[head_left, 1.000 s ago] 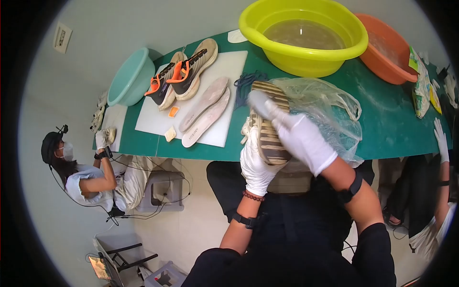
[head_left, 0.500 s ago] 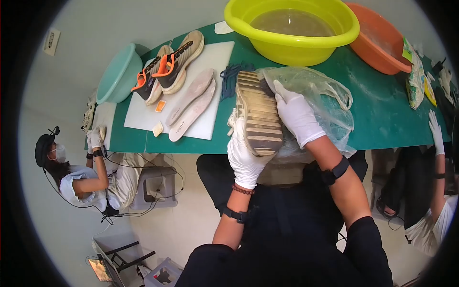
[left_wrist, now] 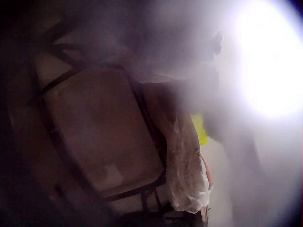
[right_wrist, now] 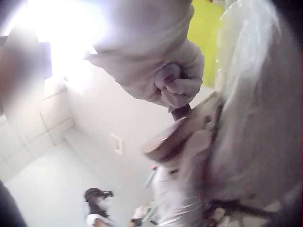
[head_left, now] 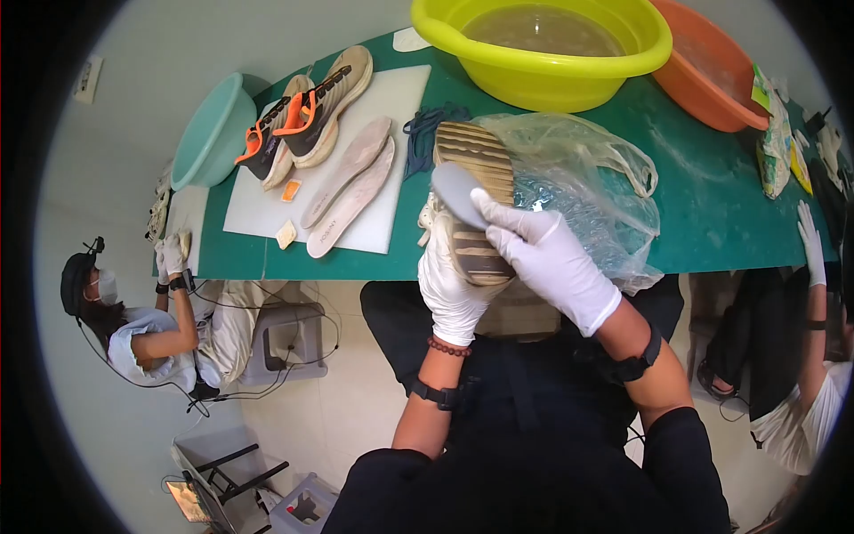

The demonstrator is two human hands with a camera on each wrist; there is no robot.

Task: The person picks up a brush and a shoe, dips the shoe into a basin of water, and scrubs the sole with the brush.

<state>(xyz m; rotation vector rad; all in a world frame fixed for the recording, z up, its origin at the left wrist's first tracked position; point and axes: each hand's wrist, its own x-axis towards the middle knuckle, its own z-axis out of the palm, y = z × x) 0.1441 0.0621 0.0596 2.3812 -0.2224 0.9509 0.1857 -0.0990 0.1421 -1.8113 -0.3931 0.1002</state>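
Note:
A shoe [head_left: 485,169] is held sole up at the table's front edge, its ridged sole facing the head camera. The gloved left hand [head_left: 452,289] grips it from beneath and the left side. In the gloved right hand [head_left: 556,267] is a grey-backed brush [head_left: 458,193], pinched by the fingers and lying over the middle of the sole. The right wrist view shows the right hand [right_wrist: 165,61] curled round the handle, close beside the shoe [right_wrist: 165,142]. The left wrist view is hazy; the left hand's grip cannot be made out there.
Behind the shoe stand a yellow basin [head_left: 543,67] of cloudy water and an orange basin [head_left: 703,76]. A clear plastic bag [head_left: 583,205] lies to its right. Leftward are a white board [head_left: 369,227], insoles [head_left: 351,200], a pair of shoes [head_left: 325,116] and a seated person [head_left: 151,334].
The brush has moved from the sole's upper right edge to its middle left, its grey back now in view. The left hand still grips the shoe. The head view has shifted slightly.

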